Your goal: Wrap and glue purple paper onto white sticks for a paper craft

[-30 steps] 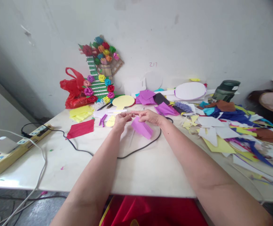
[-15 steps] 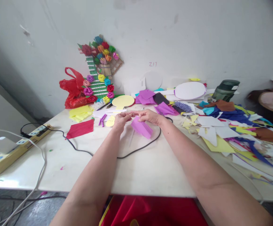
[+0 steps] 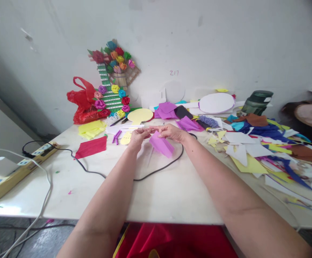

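Observation:
Both hands meet above the middle of the table. My right hand (image 3: pixel 170 132) pinches a piece of purple paper (image 3: pixel 162 144), which hangs below the fingers. My left hand (image 3: pixel 140 137) has its fingers pressed together close to the paper's upper left edge; whether it grips the paper too is hidden. Left of my hands lie small purple paper rolls (image 3: pixel 116 137) and a yellow paper cutout (image 3: pixel 125 138). A red paper sheet (image 3: pixel 90 147) rests farther left. Behind my hands are folded purple sheets (image 3: pixel 167 110) and a yellow oval piece (image 3: pixel 140 115).
A black cable (image 3: pixel 169 164) crosses the table under my arms. Paper scraps (image 3: pixel 255 143) heap up on the right, near a dark green bottle (image 3: pixel 257 102). At the left edge lies a power strip (image 3: pixel 29 163). A paper-flower decoration (image 3: pixel 113 93) and red plastic bag (image 3: pixel 82 104) stand behind.
Almost nothing differs. Both hands keep the same pose by the purple paper, and the whole view has shifted very slightly.

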A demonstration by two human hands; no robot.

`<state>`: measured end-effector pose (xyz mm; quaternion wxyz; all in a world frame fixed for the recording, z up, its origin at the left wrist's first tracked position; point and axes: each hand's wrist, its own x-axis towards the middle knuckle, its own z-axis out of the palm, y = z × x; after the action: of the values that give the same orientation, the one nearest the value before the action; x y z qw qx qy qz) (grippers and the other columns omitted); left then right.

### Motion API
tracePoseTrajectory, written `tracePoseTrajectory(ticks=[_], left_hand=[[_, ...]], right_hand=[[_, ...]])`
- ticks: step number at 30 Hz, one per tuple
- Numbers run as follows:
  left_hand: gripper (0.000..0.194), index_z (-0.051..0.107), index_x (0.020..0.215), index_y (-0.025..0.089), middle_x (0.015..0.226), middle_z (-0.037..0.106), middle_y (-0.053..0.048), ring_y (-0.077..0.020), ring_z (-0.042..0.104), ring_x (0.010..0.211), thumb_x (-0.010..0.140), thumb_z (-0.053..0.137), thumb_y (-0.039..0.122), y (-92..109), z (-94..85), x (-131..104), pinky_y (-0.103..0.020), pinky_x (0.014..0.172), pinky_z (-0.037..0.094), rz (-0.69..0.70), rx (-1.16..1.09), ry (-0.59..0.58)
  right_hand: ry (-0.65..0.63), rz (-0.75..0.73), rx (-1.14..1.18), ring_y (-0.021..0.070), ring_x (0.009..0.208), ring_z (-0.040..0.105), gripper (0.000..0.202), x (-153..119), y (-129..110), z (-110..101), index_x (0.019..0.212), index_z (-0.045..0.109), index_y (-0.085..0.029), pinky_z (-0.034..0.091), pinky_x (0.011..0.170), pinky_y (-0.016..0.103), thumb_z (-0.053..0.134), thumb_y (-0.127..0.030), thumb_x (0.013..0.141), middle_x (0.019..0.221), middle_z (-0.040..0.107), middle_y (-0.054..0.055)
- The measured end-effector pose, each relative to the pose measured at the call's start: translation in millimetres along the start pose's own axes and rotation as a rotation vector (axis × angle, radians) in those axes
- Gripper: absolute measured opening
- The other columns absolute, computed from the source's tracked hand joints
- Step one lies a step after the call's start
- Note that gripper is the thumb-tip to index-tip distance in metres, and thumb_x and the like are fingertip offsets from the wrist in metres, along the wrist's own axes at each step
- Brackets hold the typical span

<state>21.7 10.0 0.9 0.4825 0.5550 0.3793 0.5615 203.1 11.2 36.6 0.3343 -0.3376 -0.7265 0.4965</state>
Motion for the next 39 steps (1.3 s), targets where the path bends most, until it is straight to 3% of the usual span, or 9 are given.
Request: tracePoseTrajectory(ticks=[5, 10, 15, 19, 23, 28, 31, 35, 39], left_hand=[[0.025, 0.070, 0.075, 0.016, 0.079, 0.069, -0.007, -0.0160, 0.060, 0.073, 0.058, 0.070, 0.034, -1, -0.3, 1, -0.029, 0.073, 0.045, -0.025, -0.020, 0.009], [0.020, 0.068, 0.068, 0.014, 0.069, 0.067, -0.005, -0.0149, 0.059, 0.064, 0.055, 0.070, 0.030, -1, 0.9, 2, -0.032, 0.070, 0.049, -0.056, -0.093, 0.004], [0.021, 0.069, 0.068, 0.012, 0.069, 0.067, -0.009, -0.0183, 0.062, 0.067, 0.060, 0.067, 0.031, 3, 6.9, -3, -0.035, 0.071, 0.049, -0.077, -0.119, -0.252], [0.019, 0.070, 0.066, 0.013, 0.071, 0.068, -0.010, -0.0200, 0.062, 0.071, 0.055, 0.074, 0.029, 9, 11.5, -8, -0.035, 0.076, 0.047, -0.118, 0.017, -0.458], [0.019, 0.065, 0.059, 0.015, 0.061, 0.063, -0.004, -0.0145, 0.059, 0.061, 0.054, 0.075, 0.031, 12, 7.7, -5, -0.030, 0.068, 0.047, -0.059, 0.093, -0.324], [0.030, 0.062, 0.076, 0.016, 0.068, 0.063, -0.002, -0.0122, 0.058, 0.062, 0.056, 0.074, 0.036, 12, -2.8, 1, -0.028, 0.064, 0.048, -0.029, -0.070, -0.129], [0.040, 0.061, 0.087, 0.016, 0.060, 0.059, 0.001, -0.0113, 0.057, 0.056, 0.058, 0.073, 0.041, 12, -6.0, 3, -0.027, 0.063, 0.047, -0.071, -0.168, -0.124], [0.059, 0.060, 0.097, 0.016, 0.063, 0.060, -0.003, -0.0145, 0.059, 0.059, 0.065, 0.054, 0.065, 12, -7.1, 5, -0.028, 0.060, 0.047, -0.189, -0.233, -0.168], [0.050, 0.063, 0.088, 0.016, 0.071, 0.063, -0.006, -0.0150, 0.059, 0.064, 0.064, 0.060, 0.059, 11, -7.7, 4, -0.025, 0.058, 0.046, -0.210, -0.220, -0.213]], right_hand=[[-0.090, -0.038, 0.056, 0.0213, 0.105, 0.051, 0.017, 1, 1, -3, 0.047, 0.046, -0.015, 0.039, 0.078, 0.029, 0.058, -0.016, 0.060, 0.129, 0.050, 0.005], [0.024, -0.107, 0.185, 0.0230, 0.110, 0.048, 0.016, 0, -1, -10, 0.048, 0.048, -0.015, 0.038, 0.083, 0.032, 0.060, -0.017, 0.058, 0.126, 0.052, 0.004], [0.257, -0.199, 0.396, 0.0187, 0.088, 0.057, 0.017, 0, -1, -21, 0.049, 0.045, -0.017, 0.041, 0.074, 0.030, 0.060, -0.018, 0.057, 0.096, 0.066, 0.004], [0.418, -0.179, 0.440, 0.0133, 0.063, 0.054, 0.020, 3, 3, -24, 0.051, 0.043, -0.018, 0.041, 0.060, 0.026, 0.062, -0.020, 0.056, 0.064, 0.059, -0.001], [0.465, -0.082, 0.404, 0.0094, 0.050, 0.047, 0.021, 6, 5, -19, 0.055, 0.046, -0.017, 0.037, 0.048, 0.023, 0.066, -0.024, 0.056, 0.053, 0.050, -0.004], [0.485, -0.042, 0.353, 0.0073, 0.047, 0.047, 0.021, 12, 7, -11, 0.063, 0.055, -0.016, 0.037, 0.043, 0.021, 0.068, -0.030, 0.058, 0.058, 0.055, -0.002], [0.486, -0.054, 0.350, 0.0078, 0.049, 0.049, 0.021, 15, 8, -5, 0.064, 0.057, -0.015, 0.037, 0.042, 0.020, 0.069, -0.031, 0.058, 0.060, 0.056, -0.001], [0.475, -0.055, 0.352, 0.0081, 0.048, 0.048, 0.017, 16, 3, 4, 0.063, 0.057, -0.014, 0.037, 0.040, 0.020, 0.067, -0.028, 0.059, 0.058, 0.054, -0.001], [0.381, -0.037, 0.323, 0.0075, 0.047, 0.047, 0.015, 16, 2, 13, 0.064, 0.057, -0.015, 0.038, 0.040, 0.020, 0.066, -0.028, 0.062, 0.057, 0.054, -0.001]])
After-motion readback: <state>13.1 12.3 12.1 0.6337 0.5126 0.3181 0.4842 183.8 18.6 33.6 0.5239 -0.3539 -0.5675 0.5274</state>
